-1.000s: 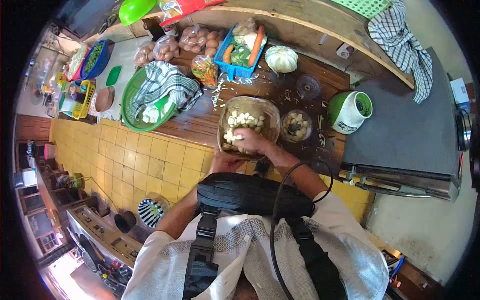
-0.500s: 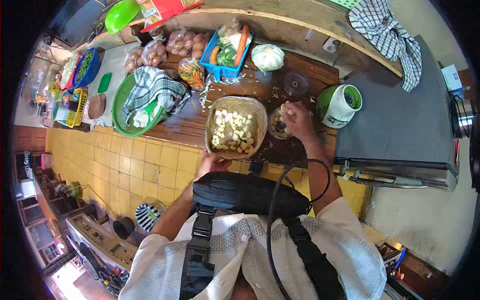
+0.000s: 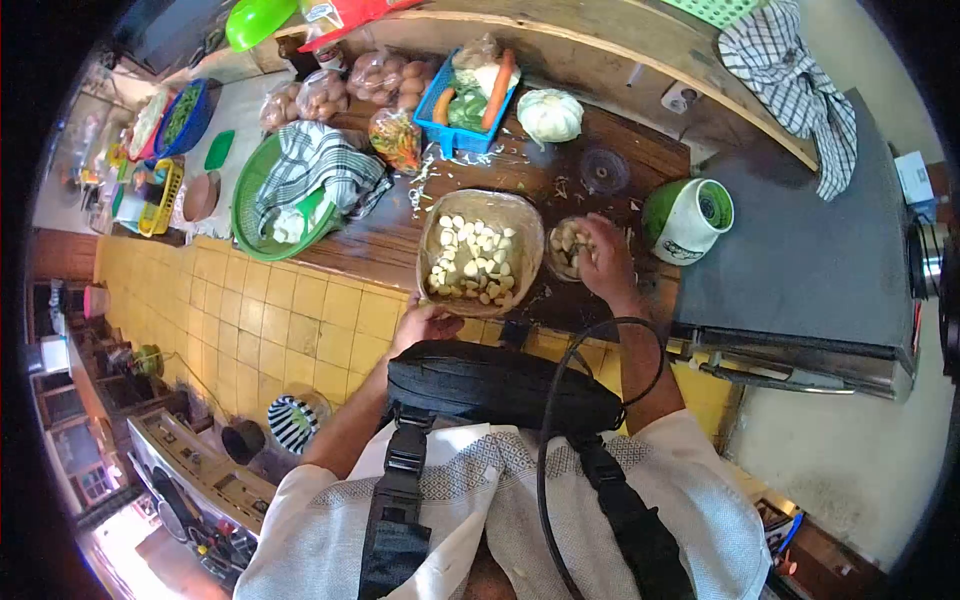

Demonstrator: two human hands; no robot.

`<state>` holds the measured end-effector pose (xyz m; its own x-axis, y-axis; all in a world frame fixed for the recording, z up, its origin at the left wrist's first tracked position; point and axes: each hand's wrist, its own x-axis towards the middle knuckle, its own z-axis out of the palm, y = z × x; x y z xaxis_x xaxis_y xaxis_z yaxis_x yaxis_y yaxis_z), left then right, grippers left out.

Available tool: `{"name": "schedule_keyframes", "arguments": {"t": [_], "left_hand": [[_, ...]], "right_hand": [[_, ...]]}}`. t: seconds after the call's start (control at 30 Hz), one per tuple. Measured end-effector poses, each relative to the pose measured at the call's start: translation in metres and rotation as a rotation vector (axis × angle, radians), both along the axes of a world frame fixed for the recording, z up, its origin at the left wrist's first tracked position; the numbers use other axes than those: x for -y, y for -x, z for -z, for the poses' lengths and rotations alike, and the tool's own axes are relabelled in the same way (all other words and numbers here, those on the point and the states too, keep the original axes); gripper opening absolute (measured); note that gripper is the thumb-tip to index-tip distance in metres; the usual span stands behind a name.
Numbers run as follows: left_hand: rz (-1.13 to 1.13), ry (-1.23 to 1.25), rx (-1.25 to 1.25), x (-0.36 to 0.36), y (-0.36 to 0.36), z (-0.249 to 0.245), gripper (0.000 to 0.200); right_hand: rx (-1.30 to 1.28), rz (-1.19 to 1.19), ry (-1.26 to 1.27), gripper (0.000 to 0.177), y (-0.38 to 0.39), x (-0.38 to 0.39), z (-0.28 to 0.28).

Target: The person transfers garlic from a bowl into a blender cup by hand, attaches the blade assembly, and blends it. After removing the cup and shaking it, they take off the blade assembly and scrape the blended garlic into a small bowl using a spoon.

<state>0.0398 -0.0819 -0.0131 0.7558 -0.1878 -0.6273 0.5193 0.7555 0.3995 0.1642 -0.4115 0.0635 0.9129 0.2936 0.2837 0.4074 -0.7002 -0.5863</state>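
My left hand [image 3: 428, 325] grips the near left rim of a shallow tan bowl [image 3: 430, 222] at the table's front edge, fingers under it. Inside lie many peeled garlic cloves [image 3: 475, 240], with browner, nut-like pieces [image 3: 492, 293] toward the near side. Just right of the bowl stands a small clear jar [image 3: 556, 262] with pale cloves or nuts in it. Over the jar's right rim is my right hand [image 3: 606, 262], thumb and fingers a little apart, with nothing visible between them. The fingertips partly hide the jar's contents.
A green-and-white blender base [image 3: 690, 222] stands right, beside a grey refrigerator top [image 3: 780, 250]. A dark round lid [image 3: 604, 171], a cabbage [image 3: 550, 116], a blue vegetable basket [image 3: 440, 133] and bagged eggs [image 3: 375, 78] lie behind. A green basket [image 3: 243, 205] with a checked cloth sits left.
My right hand has lowered and opened at the jar; the pale pieces it pinched are out of it, and the jar looks fuller. My left hand still holds the bowl. The view shifted slightly.
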Motion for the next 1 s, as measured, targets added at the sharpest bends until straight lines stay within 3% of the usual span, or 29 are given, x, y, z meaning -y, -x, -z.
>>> {"name": "schedule_keyframes", "arguments": {"t": [0.07,0.13,0.27,0.33,0.4,0.5,0.6,0.67,0.7,0.8,0.93,0.97,1.0], "left_hand": [[-0.036,-0.005,-0.040,0.005,-0.003,-0.015,0.055],[-0.067,-0.012,-0.081,0.005,-0.003,-0.018,0.054],[-0.047,0.026,0.008,0.001,-0.001,-0.001,0.047],[-0.018,0.088,-0.099,-0.003,-0.001,0.004,0.049],[0.013,0.028,-0.081,-0.004,-0.002,-0.008,0.051],[0.051,-0.018,-0.020,-0.003,-0.003,-0.017,0.054],[0.029,0.017,-0.005,-0.003,-0.002,-0.010,0.057],[0.056,-0.101,-0.012,-0.001,-0.003,-0.026,0.053],[0.055,-0.096,-0.015,-0.001,0.000,-0.021,0.053],[-0.013,-0.035,0.071,0.002,-0.001,-0.008,0.055],[-0.059,-0.013,0.050,0.002,0.002,-0.011,0.062],[-0.057,-0.009,0.029,0.002,-0.001,-0.012,0.064],[-0.052,-0.007,0.033,0.002,-0.003,-0.013,0.064]], "right_hand": [[0.121,0.025,0.054,0.029,-0.005,-0.012,-0.007],[-0.214,-0.146,0.473,0.022,-0.012,-0.015,-0.012],[-0.220,0.082,0.465,0.020,-0.021,-0.042,-0.020],[-0.059,-0.013,0.070,0.018,-0.019,-0.070,-0.007],[-0.271,-0.374,0.027,0.022,-0.020,-0.108,0.004],[-0.245,-0.459,-0.005,0.029,-0.026,-0.165,0.049],[-0.188,-0.359,0.177,0.040,-0.031,-0.198,0.066],[-0.423,-0.463,0.327,0.047,-0.028,-0.208,0.068],[-0.284,-0.473,0.333,0.049,-0.014,-0.204,0.069],[-0.229,-0.582,0.575,0.045,-0.001,-0.194,0.064],[-0.221,-0.584,0.665,0.042,0.009,-0.173,0.059],[-0.278,-0.590,0.836,0.051,0.006,-0.165,0.056],[-0.277,-0.583,0.838,0.051,0.001,-0.161,0.040]]}}
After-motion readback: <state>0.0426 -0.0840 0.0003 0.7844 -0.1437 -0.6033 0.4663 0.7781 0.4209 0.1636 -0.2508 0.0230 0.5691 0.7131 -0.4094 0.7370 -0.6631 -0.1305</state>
